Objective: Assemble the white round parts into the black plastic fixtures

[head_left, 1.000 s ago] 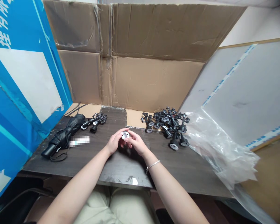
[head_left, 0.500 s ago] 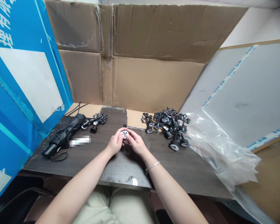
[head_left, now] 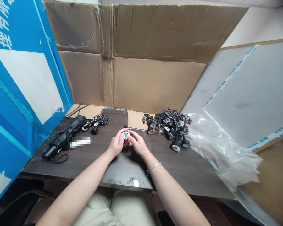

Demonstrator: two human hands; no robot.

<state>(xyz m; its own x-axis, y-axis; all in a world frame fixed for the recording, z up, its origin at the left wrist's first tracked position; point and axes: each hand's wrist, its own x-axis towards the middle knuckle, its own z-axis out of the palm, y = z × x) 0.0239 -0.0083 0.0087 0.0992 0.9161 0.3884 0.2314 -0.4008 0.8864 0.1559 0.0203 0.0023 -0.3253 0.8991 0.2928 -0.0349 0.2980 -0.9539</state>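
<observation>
Between both hands, above the middle of the table, is a small part with a round white face (head_left: 125, 135) dotted with dark spots. My left hand (head_left: 117, 145) grips its left side, and my right hand (head_left: 137, 142) grips the right side with the thumb on the face. A small black tip (head_left: 125, 126) shows just beyond the fingers; whether it belongs to the held part I cannot tell. The part's underside is hidden by my fingers. To the right lies a pile of black cone-shaped fittings (head_left: 176, 142) with round pale faces and thin branching ends.
On the left, a folded black umbrella (head_left: 66, 135) lies near a blurred white strip (head_left: 80, 142) and a smaller group of black fittings (head_left: 96, 127). Clear plastic sheeting (head_left: 228, 157) covers the right edge. Cardboard (head_left: 155, 84) and a blue panel (head_left: 58, 72) wall in the dark table (head_left: 94, 166).
The view has shifted very slightly. Both hands keep the same hold on the round part, with hardly any visible movement.
</observation>
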